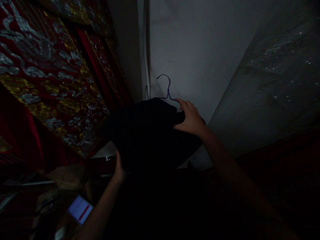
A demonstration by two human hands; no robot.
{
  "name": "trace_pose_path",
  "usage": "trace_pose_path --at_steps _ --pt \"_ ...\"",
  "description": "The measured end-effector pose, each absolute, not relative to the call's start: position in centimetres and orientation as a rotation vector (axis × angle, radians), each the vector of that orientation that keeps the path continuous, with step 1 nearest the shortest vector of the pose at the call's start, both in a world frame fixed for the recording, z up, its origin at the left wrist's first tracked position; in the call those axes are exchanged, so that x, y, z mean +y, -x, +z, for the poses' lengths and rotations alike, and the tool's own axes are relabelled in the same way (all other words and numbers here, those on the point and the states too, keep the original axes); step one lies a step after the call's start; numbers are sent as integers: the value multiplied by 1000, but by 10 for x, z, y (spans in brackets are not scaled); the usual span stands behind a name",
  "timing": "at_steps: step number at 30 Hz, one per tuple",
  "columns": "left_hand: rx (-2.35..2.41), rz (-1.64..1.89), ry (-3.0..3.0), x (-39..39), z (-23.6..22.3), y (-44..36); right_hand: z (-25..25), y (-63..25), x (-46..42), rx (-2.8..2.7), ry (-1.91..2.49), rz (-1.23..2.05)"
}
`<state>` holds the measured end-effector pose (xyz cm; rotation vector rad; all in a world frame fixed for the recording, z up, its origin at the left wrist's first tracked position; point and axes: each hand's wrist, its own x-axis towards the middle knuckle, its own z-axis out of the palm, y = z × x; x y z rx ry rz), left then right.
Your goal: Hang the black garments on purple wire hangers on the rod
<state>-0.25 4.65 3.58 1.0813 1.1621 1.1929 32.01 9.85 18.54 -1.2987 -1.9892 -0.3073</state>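
Note:
A dark garment hangs on a thin purple hanger in the middle of the view; its kind is lost in the dark. The hook stands up bare above the cloth. My right hand is closed at the hanger's right shoulder, with fingers on the wire and thumb against the cloth near the neck opening. Lower down on the left, my left hand grips the garment's side edge. Its thumb shows along the cloth, while the other fingers are hidden behind the fabric.
Red cloth with gold and silver embroidery hangs on the left. A pale wall stands behind the hanger, with a greyish glittery sheet to the right. A lit phone is at lower left, among dim clutter.

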Motion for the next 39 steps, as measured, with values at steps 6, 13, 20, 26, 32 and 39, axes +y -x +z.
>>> trace_pose_path --at_steps 6,13,20,26,32,39 --pt "1291 1354 -923 34 2 -13 200 -283 105 -2100 1377 -381" --pt "1352 1524 -863 25 -31 -20 182 -266 77 -2161 1265 -336" --pt "1199 1277 -526 19 -24 -20 74 -230 55 -1351 1257 64" --pt "1057 1150 -222 9 -11 -19 -35 -170 66 -1277 1532 884" --pt "1459 1728 -554 10 -35 -10 -53 -180 36 -1262 1562 952" --pt "1582 1798 -1787 2 -76 -50 -40 -205 11 -1413 1589 999"
